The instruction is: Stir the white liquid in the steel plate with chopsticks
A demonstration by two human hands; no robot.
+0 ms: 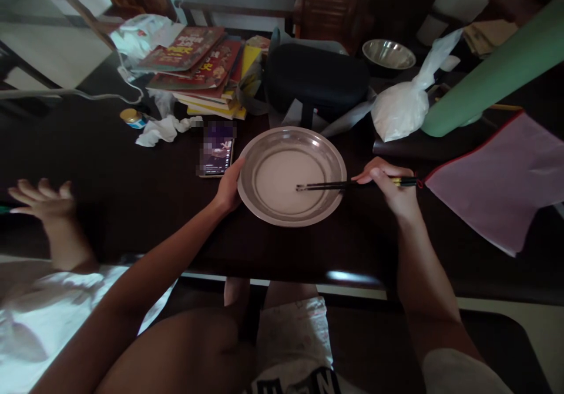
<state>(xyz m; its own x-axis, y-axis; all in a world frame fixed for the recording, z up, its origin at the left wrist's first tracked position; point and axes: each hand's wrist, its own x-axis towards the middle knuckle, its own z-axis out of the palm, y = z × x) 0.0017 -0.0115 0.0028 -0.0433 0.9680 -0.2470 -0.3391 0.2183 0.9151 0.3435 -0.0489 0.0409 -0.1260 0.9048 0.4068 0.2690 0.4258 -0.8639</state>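
Note:
A round steel plate [328,156] with pale liquid in it sits on the dark table in front of me. My left hand [229,188] grips the plate's left rim. My right hand [390,185] holds a pair of black chopsticks [330,186], their tips resting in the middle of the plate. A phone [215,154] with a lit screen lies just left of the plate, close to my left hand.
Another person's hand [42,200] is raised at the far left. Behind the plate are a stack of books [198,65], a black case [315,80], a white plastic bag [403,106], a steel bowl [388,53], crumpled tissue [161,130]. A pink folder [497,177] lies right.

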